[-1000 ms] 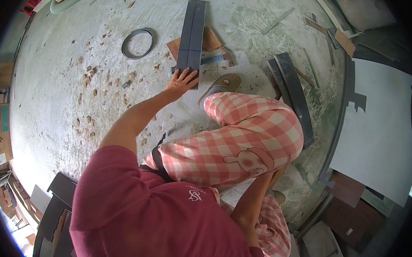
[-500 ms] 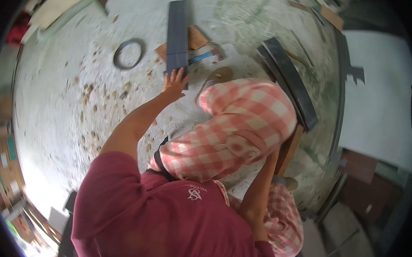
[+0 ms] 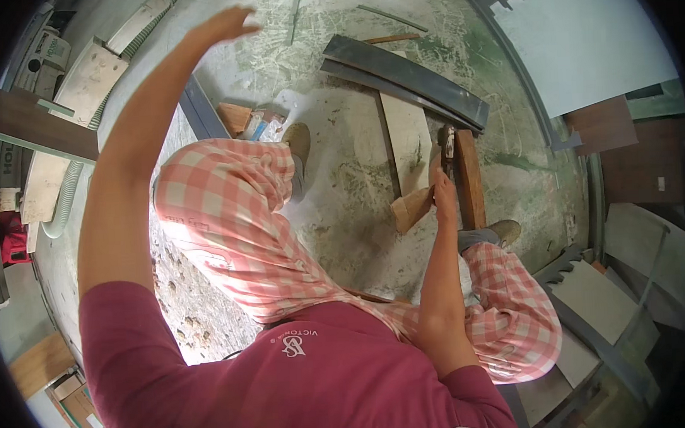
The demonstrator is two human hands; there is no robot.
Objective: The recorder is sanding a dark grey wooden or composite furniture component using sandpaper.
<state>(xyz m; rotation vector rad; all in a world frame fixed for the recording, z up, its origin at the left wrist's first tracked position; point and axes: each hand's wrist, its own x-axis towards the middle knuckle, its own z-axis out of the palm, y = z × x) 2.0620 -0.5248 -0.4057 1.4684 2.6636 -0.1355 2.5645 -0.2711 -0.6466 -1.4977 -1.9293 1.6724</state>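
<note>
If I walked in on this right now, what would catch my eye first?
Probably the pink checked trousers filling the middle, on a person crouched over a scuffed concrete floor. The left hand is flung up empty at the top, while the right hand reaches down to wooden boards beside a long dark metal channel.

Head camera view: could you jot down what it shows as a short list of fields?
Setting: rough concrete floor strewn with offcuts
Person: crouched, red shirt, pink checked trousers
Left hand: raised in the air, open, holding nothing
Right hand: down at a small wooden block, grip unclear
Beside it: brown wooden plank and pale board
Further off: long dark metal channel
Near left foot: wood scrap
</note>
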